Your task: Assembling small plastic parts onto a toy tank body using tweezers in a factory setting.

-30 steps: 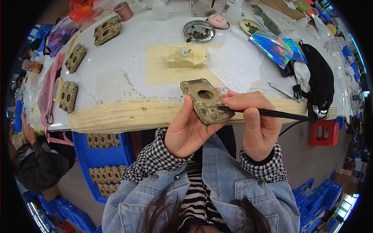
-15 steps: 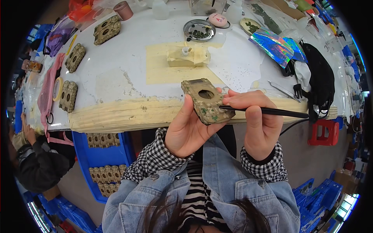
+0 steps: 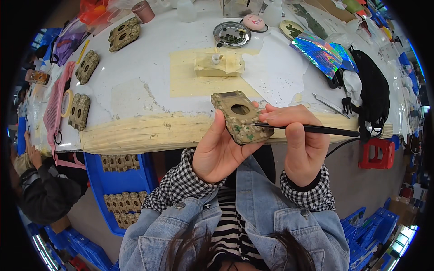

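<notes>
A camouflage-patterned model tank hull [image 3: 235, 122], tan with green patches and a round hole on its upper face, is held tilted at the table's front edge. Fingers and thumb of my left hand [image 3: 219, 153] grip it from its left side and from below. Between the thumb and fingers of my right hand [image 3: 300, 140] is a pair of black tweezers [image 3: 316, 130]. The tweezers' tips touch the hull's face below the hole, near the green patches. Whether the tips pinch anything is too small to tell.
Beyond the hull stand a taped block [image 3: 219, 67] with a small white cup and a metal dish [image 3: 232, 35] of dark bits. Similar hulls [image 3: 79, 112] lie at left, above a blue crate [image 3: 113, 180] of more. Metal tweezers [image 3: 331, 105] and a black bag [image 3: 370, 90] are at right.
</notes>
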### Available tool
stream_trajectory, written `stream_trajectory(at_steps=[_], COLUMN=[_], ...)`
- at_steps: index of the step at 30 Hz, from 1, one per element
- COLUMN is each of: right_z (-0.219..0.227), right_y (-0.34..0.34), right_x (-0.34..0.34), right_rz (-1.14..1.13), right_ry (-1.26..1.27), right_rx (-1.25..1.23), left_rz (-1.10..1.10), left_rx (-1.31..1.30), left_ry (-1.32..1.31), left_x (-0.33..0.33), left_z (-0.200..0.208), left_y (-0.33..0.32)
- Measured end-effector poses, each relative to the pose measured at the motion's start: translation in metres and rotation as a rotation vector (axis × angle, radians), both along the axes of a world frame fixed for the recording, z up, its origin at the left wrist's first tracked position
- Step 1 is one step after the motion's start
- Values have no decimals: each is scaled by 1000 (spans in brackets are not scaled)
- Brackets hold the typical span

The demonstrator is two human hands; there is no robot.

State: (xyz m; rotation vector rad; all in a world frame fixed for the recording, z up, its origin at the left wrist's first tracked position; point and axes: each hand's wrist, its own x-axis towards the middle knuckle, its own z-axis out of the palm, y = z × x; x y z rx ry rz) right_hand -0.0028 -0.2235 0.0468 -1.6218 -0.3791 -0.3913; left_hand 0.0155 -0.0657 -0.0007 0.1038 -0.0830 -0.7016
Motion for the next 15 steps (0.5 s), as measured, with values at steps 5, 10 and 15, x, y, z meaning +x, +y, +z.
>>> stream_trajectory(at_steps=[5, 10, 15], right_z=[0, 1, 1], right_y=[0, 0, 1], right_x=[0, 1, 1], right_rz=[2, 4, 4], right_ry=[-4, -3, -6], right_rx=[0, -8, -9], left_rz=[4, -4, 0], left_rx=[-14, -16, -24], left_ry=[5, 7, 21], left_x=[0, 0, 0], left_z=[0, 1, 1], left_y=[0, 0, 0])
